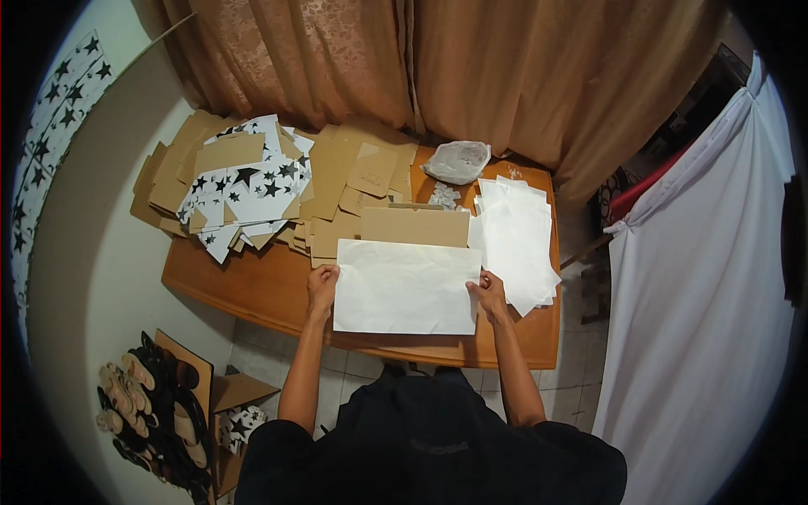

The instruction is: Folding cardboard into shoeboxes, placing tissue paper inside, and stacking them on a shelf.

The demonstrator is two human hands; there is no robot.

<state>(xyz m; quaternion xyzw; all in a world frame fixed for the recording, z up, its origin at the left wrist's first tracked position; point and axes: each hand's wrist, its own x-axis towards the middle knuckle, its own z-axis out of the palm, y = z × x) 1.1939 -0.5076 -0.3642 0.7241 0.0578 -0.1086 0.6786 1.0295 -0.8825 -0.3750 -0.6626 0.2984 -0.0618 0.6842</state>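
A white sheet of paper [407, 288] is stretched between my two hands at the table's front edge. My left hand [322, 286] pinches its left edge near the upper corner, and my right hand [489, 294] grips its right edge. Just beyond the sheet lies a brown cardboard piece [416, 227], its near part covered by the paper. To the right of my right hand rests a loose stack of white paper sheets [517, 244]. Behind the cardboard sit a clear plastic bag [458, 162] and a small heap of whitish bits [444, 196], too small to name.
On the wooden table [244, 282], flat cardboard pieces [345, 164] and star-printed pieces [246, 181] pile up at the back left. Brown curtains [522, 76] hang behind. A white cloth [690, 278] hangs at the right. Shoes [147, 404] fill a rack at the lower left.
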